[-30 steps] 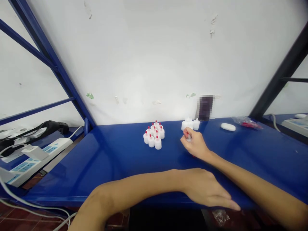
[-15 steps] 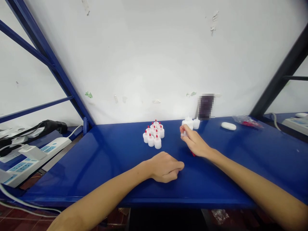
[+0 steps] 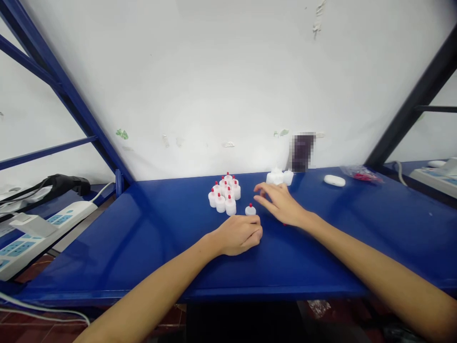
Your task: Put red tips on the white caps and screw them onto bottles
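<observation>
My left hand (image 3: 241,236) is closed, its fingers curled under, and I cannot make out what they hold. Just beyond its knuckles is a small white bottle (image 3: 250,210) with a red tip; the hand hides its lower part, so contact is unclear. My right hand (image 3: 280,202) hovers to the right of this bottle, fingers apart and nothing in them. To the left stands a cluster of similar red-tipped white bottles (image 3: 230,206). White bottles without red tips (image 3: 275,177) stand behind my right hand. A bit of red (image 3: 284,224) shows below the right palm.
On the blue table (image 3: 160,257), a white oval case (image 3: 334,180) and a plastic bag with red pieces (image 3: 364,175) lie at the right. A blurred dark rectangular thing (image 3: 303,152) leans on the wall. Power strips (image 3: 43,236) lie left, beside the blue frame (image 3: 71,105).
My right hand has opened from a pinch around something white. A red-tipped bottle now shows beyond my left hand, which moved slightly left and away from me. The view shifted slightly.
</observation>
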Demonstrator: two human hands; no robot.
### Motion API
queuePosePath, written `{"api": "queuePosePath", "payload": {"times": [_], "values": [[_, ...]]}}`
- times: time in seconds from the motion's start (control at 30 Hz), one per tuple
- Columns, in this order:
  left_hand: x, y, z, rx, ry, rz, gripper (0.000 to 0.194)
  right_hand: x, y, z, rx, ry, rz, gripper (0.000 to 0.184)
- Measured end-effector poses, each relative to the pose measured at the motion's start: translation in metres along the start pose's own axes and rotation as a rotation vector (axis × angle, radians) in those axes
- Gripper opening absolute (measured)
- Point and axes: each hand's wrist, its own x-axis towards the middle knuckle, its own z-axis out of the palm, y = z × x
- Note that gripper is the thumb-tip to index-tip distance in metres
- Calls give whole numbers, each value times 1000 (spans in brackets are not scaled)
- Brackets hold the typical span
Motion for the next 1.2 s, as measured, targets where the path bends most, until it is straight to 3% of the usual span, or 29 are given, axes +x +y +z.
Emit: {"api": "queuePosePath", "payload": {"times": [0.13, 0.27, 0.4, 0.53, 0.63, 0.8, 1.1, 1.2], "values": [[0, 7, -1, 44, 26, -40, 36, 2, 13, -13, -64, 149, 132, 37], [0, 11, 2, 106, 38, -175, 35, 3, 33, -23, -48, 254, 313, 31], [1, 11, 7, 129, 45, -344, 44, 3, 47, -26, -78, 237, 420, 22], [0, 9, 8, 141, 34, -409, 48, 3, 57, -22, -107, 234, 459, 27], [-1, 7, 8, 139, 59, -367, 46, 4, 62, -18, -94, 227, 458, 33], [-1, 4, 8, 85, 127, -179, 35, 7, 69, -18, -39, 234, 445, 32], [-1, -6, 6, -12, 90, -171, 34, 10, 77, -20, 9, 241, 445, 27], [-2, -11, 5, -39, 87, -180, 34, 9, 70, -22, 39, 301, 413, 27]]}}
